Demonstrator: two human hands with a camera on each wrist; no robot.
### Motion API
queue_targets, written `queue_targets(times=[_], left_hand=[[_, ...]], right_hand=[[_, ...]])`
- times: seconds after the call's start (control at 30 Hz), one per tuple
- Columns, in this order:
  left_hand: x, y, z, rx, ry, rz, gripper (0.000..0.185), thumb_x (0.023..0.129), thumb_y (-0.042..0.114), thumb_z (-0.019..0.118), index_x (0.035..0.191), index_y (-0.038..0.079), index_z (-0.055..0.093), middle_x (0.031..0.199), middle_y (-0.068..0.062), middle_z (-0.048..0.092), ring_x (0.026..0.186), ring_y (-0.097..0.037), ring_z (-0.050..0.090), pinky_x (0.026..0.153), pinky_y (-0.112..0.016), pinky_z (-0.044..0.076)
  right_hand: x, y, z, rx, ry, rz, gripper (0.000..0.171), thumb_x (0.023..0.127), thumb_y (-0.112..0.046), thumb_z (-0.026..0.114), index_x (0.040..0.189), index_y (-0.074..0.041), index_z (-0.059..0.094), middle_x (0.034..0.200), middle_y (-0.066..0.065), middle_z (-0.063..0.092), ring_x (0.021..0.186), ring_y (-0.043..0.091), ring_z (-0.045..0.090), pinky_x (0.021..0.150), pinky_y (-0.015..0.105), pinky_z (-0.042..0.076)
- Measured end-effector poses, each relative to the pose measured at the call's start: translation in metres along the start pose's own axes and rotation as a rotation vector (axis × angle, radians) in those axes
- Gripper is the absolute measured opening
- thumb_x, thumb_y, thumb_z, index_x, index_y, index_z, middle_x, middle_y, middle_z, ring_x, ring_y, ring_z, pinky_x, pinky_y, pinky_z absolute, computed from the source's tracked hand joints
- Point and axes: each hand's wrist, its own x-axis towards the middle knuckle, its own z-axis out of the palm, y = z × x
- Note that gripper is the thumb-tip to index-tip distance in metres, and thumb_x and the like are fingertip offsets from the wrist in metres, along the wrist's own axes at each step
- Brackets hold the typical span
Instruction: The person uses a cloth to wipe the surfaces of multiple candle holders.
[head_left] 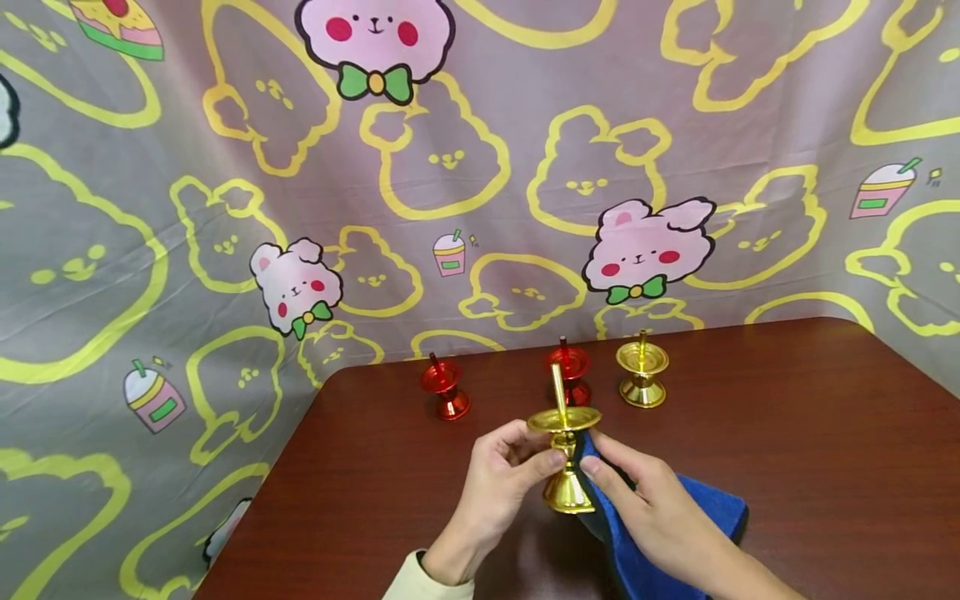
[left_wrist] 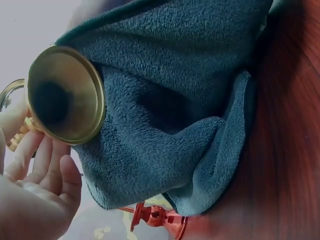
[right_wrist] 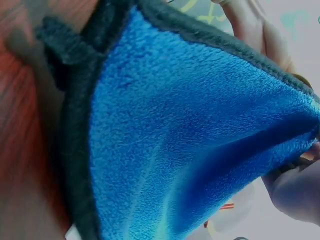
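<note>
My left hand (head_left: 491,487) grips a shiny gold candle holder (head_left: 567,493) by its narrow stem, just under the dish. The holder is raised in front of me, nearly upright, its spike pointing up. A blue cloth (head_left: 714,507) with a dark edge is pinched between thumb and fingers of my right hand (head_left: 663,512), against the holder's right side. In the left wrist view the hollow underside of the base (left_wrist: 75,100) faces the camera, beside the cloth's grey-looking side (left_wrist: 150,145). The cloth's blue face (right_wrist: 150,110) fills much of the right wrist view.
Farther back on the dark red wooden table (head_left: 360,500) stand a red candle holder (head_left: 452,404) at left, another red one (head_left: 577,392) partly behind the held piece, and a second gold one (head_left: 642,392) at right. A cartoon-printed curtain (head_left: 517,192) hangs behind the table.
</note>
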Motion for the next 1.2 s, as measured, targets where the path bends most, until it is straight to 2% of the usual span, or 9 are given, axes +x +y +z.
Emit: queue_targets(times=[0.17,0.23,0.4,0.53,0.63,0.73,0.9,1.0,1.2], left_hand=[[0.0,-0.003,-0.001,0.053,-0.034,-0.001,0.027,0.091,0.01,0.075,0.104,-0.012,0.068,0.092,0.001,0.07,0.082,-0.009,0.063,0.07,-0.021,0.051],[0.0,-0.005,-0.002,0.077,-0.042,-0.009,0.026,0.092,0.01,0.074,0.106,-0.011,0.069,0.094,-0.001,0.07,0.083,-0.009,0.063,0.071,-0.021,0.051],[0.001,-0.007,0.0,0.221,-0.03,0.003,0.023,0.095,0.007,0.068,0.112,-0.008,0.071,0.101,-0.011,0.069,0.088,-0.008,0.061,0.074,-0.021,0.05],[0.004,-0.005,0.005,0.328,0.015,-0.003,0.022,0.094,0.005,0.068,0.113,-0.006,0.072,0.1,-0.014,0.068,0.086,-0.009,0.06,0.075,-0.021,0.05],[0.005,-0.003,0.011,0.273,0.059,-0.073,0.021,0.091,0.004,0.07,0.109,-0.006,0.073,0.097,-0.011,0.07,0.084,-0.009,0.062,0.074,-0.022,0.05],[0.006,-0.002,0.016,0.16,0.117,-0.143,0.022,0.088,0.002,0.073,0.108,-0.007,0.07,0.098,-0.01,0.071,0.086,-0.012,0.066,0.076,-0.022,0.052],[0.006,-0.003,0.022,0.026,0.162,-0.217,0.023,0.087,0.001,0.074,0.107,-0.007,0.066,0.097,-0.007,0.071,0.088,-0.012,0.066,0.076,-0.022,0.052],[0.006,-0.003,0.026,-0.013,0.159,-0.241,0.021,0.088,0.002,0.072,0.106,-0.007,0.066,0.094,-0.005,0.07,0.085,-0.011,0.064,0.074,-0.022,0.051],[0.004,0.0,0.029,-0.02,0.169,-0.233,0.022,0.088,0.003,0.072,0.107,-0.004,0.066,0.094,-0.003,0.07,0.084,-0.011,0.063,0.073,-0.023,0.051]], right_hand=[[0.003,0.011,-0.006,0.254,-0.177,0.078,0.046,0.11,-0.021,0.041,0.146,0.008,0.043,0.142,0.021,0.053,0.129,0.012,0.05,0.098,0.018,0.042],[0.005,0.014,-0.007,0.298,-0.209,0.097,0.046,0.111,-0.021,0.039,0.146,0.008,0.044,0.141,0.02,0.054,0.126,0.006,0.051,0.098,0.018,0.042],[0.006,0.016,-0.002,0.131,-0.067,0.067,0.037,0.109,-0.022,0.046,0.136,-0.001,0.058,0.126,0.009,0.065,0.115,0.01,0.058,0.092,0.022,0.048],[0.009,0.015,-0.001,-0.084,0.068,0.058,0.042,0.105,-0.025,0.055,0.138,0.002,0.058,0.132,0.014,0.063,0.123,0.024,0.057,0.096,0.039,0.05],[0.01,0.016,-0.003,-0.173,0.103,0.053,0.047,0.103,-0.025,0.059,0.138,0.007,0.055,0.136,0.021,0.059,0.126,0.032,0.054,0.097,0.053,0.047],[0.009,0.017,-0.003,-0.215,0.122,0.005,0.046,0.102,-0.021,0.062,0.136,0.009,0.056,0.133,0.024,0.06,0.12,0.035,0.059,0.091,0.054,0.05],[0.006,0.018,0.002,-0.319,0.268,-0.157,0.042,0.09,-0.011,0.076,0.128,0.004,0.065,0.108,0.016,0.073,0.094,0.024,0.072,0.073,0.038,0.059],[0.004,0.019,0.003,-0.379,0.36,-0.242,0.047,0.079,-0.006,0.084,0.124,-0.003,0.068,0.093,0.007,0.076,0.08,0.016,0.073,0.063,0.023,0.056],[0.004,0.019,0.004,-0.378,0.404,-0.375,0.057,0.066,0.001,0.09,0.118,-0.007,0.069,0.085,0.003,0.076,0.072,0.007,0.07,0.052,0.013,0.046]])
